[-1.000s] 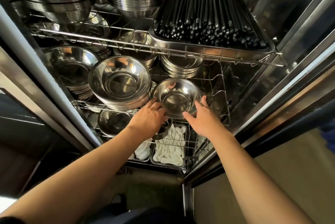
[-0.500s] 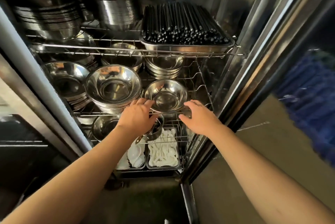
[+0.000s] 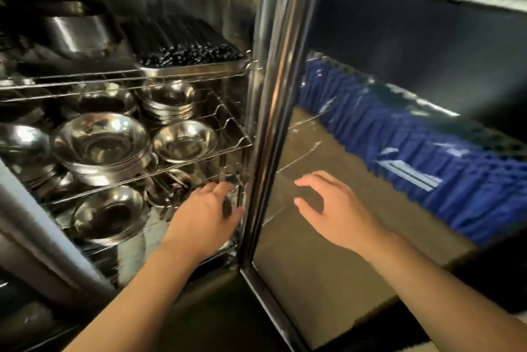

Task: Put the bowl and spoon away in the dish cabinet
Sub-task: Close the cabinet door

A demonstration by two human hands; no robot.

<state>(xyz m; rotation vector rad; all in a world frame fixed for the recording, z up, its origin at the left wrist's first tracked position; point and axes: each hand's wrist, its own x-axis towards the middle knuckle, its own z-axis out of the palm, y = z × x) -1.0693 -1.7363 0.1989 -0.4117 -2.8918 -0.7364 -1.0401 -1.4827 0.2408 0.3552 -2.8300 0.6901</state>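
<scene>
Both hands have let go of the steel bowl [image 3: 185,140], now alone on the middle wire shelf [image 3: 236,144]. Left hand [image 3: 205,217] hovers, fingers loose; right hand [image 3: 333,209] has withdrawn to the glass door [image 3: 328,237], spread empty. Spoon unseen.

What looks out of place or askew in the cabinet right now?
Nothing stands out. The single bowl sits upright on the middle rack beside the stacked bowls; chopsticks lie in their tray above. Both hands are empty.
</scene>
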